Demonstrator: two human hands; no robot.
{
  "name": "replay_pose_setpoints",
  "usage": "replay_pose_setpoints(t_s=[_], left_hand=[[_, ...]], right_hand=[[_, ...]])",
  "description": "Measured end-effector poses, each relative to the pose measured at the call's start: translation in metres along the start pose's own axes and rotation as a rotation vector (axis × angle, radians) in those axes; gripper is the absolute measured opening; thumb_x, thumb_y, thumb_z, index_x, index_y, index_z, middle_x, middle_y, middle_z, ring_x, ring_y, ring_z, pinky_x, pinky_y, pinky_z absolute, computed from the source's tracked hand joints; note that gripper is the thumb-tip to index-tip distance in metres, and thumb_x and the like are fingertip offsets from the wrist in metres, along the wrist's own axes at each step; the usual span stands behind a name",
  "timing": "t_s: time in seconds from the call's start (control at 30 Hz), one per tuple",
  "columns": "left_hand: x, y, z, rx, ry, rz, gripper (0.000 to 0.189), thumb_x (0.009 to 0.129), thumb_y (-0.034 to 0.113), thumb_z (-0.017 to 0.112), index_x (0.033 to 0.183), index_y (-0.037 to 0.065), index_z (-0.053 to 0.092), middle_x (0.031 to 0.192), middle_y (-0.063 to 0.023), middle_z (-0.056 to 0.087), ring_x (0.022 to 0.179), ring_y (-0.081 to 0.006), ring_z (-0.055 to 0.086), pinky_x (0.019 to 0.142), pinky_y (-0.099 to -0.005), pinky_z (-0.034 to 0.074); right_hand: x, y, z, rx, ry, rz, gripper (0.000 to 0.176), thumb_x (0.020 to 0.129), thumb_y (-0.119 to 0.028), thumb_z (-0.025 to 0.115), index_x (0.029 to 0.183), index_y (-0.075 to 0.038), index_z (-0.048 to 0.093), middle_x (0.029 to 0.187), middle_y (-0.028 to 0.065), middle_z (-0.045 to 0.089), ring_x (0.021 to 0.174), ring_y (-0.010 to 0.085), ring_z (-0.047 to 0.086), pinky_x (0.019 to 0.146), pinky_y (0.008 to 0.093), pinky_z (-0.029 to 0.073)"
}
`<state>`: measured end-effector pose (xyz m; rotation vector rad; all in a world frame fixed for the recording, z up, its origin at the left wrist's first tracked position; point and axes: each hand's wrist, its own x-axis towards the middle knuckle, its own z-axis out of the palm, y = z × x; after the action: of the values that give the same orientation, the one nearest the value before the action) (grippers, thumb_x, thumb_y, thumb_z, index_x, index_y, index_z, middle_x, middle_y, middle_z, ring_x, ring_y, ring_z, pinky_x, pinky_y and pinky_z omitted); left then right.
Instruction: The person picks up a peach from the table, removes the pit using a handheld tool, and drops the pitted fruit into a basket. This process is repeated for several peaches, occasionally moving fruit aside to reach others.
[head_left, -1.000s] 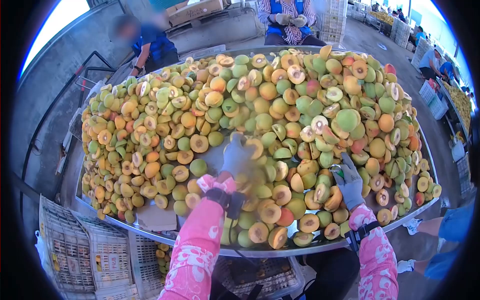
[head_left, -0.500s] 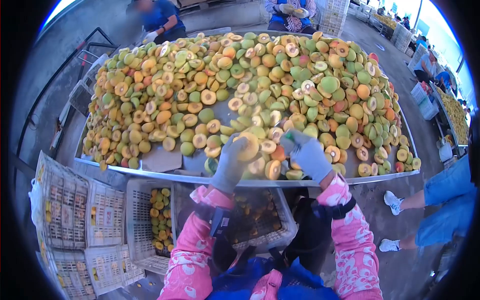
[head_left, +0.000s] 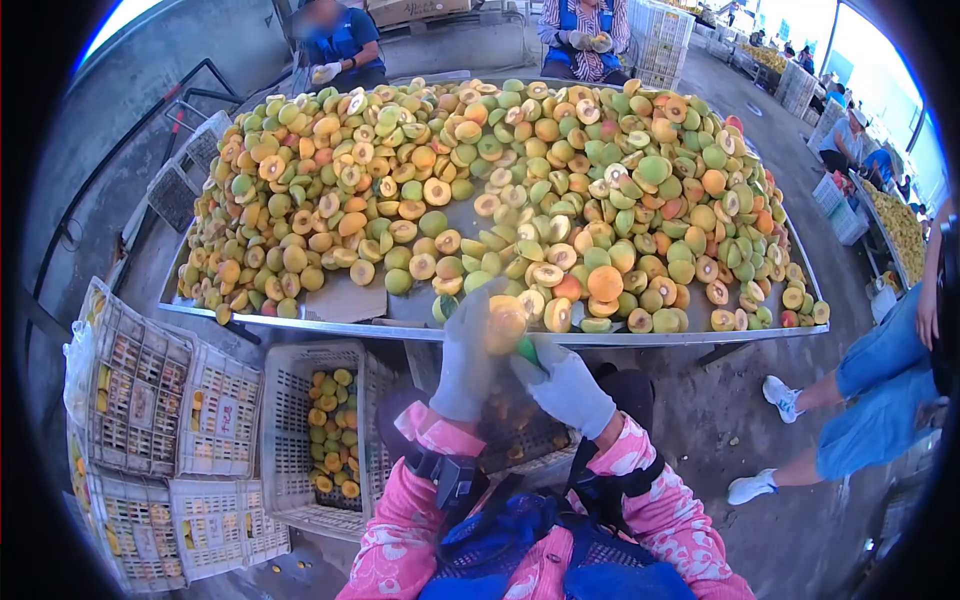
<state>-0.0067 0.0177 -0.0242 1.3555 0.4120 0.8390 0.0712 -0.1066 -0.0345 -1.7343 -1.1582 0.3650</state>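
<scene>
My left hand (head_left: 463, 365), in a grey-white glove, is closed around a yellow-orange peach (head_left: 507, 325) at the table's near edge. My gloved right hand (head_left: 572, 392) grips a small green-handled tool (head_left: 526, 348) close against that fruit; its working end is hidden or blurred. Just beyond both hands lies a broad heap of green, yellow and reddish peaches (head_left: 560, 210), many cut in half with brown pits or hollows showing. The metal-edged table (head_left: 400, 335) carries the heap.
A crate holding peach halves (head_left: 275, 420) stands below at left, beside stacked white crates (head_left: 130, 400). Another crate (head_left: 545, 465) sits under my hands. Two co-workers (head_left: 345, 45) (head_left: 585, 40) work across the table. A person in blue shorts (head_left: 880, 350) stands at right.
Both hands have drawn back towards my body, from over the heap to the table's near edge. The right hand with the green-handled tool has come closer to the left. My view has shifted slightly.
</scene>
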Motion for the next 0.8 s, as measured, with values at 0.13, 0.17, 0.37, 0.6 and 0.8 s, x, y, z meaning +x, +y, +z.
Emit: replay_pose_setpoints(t_s=[0.13,0.17,0.37,0.6,0.8], left_hand=[[-0.002,-0.001,-0.012,0.095,-0.048,0.017,0.037,0.101,0.028,0.042,0.123,0.0,0.05,0.106,-0.0074,0.059,0.094,-0.0143,0.059,0.081,-0.0277,0.051],[-0.003,0.0,-0.012,0.095,-0.045,0.012,0.037,0.101,0.028,0.042,0.123,0.0,0.05,0.106,-0.0074,0.059,0.094,-0.0143,0.059,0.081,-0.0277,0.051],[-0.007,-0.01,-0.019,0.274,0.047,0.153,0.024,0.088,0.015,0.06,0.104,-0.002,0.051,0.091,-0.0167,0.063,0.078,-0.0299,0.061,0.07,-0.0365,0.049],[-0.004,-0.011,-0.015,0.136,0.083,-0.007,0.024,0.095,0.014,0.05,0.111,-0.003,0.051,0.1,-0.0141,0.062,0.087,-0.0229,0.061,0.077,-0.0322,0.05],[0.001,-0.014,-0.006,0.102,0.155,0.014,0.025,0.092,0.017,0.049,0.105,-0.003,0.053,0.095,-0.0168,0.061,0.085,-0.0272,0.06,0.075,-0.0353,0.049]], right_hand=[[-0.006,-0.001,0.005,0.233,-0.069,0.198,0.034,0.088,-0.026,0.061,0.11,-0.001,0.057,0.091,0.0214,0.064,0.084,0.0367,0.063,0.072,0.0407,0.049],[-0.007,-0.003,0.005,0.234,-0.073,0.202,0.034,0.088,-0.026,0.061,0.11,-0.001,0.057,0.091,0.0214,0.064,0.084,0.0367,0.063,0.072,0.0407,0.049],[-0.005,-0.018,-0.001,0.092,-0.086,0.175,0.024,0.089,-0.015,0.062,0.108,-0.001,0.056,0.069,0.0038,0.057,0.057,0.0106,0.055,0.051,0.0258,0.045],[0.006,-0.014,0.008,-0.01,0.018,-0.04,0.022,0.09,-0.018,0.058,0.104,-0.001,0.059,0.081,0.0162,0.063,0.068,0.0318,0.061,0.061,0.0384,0.048],[0.013,0.0,0.028,0.027,0.022,-0.045,0.021,0.093,-0.019,0.054,0.101,0.0,0.061,0.077,0.02,0.062,0.069,0.0362,0.061,0.061,0.0398,0.048]])
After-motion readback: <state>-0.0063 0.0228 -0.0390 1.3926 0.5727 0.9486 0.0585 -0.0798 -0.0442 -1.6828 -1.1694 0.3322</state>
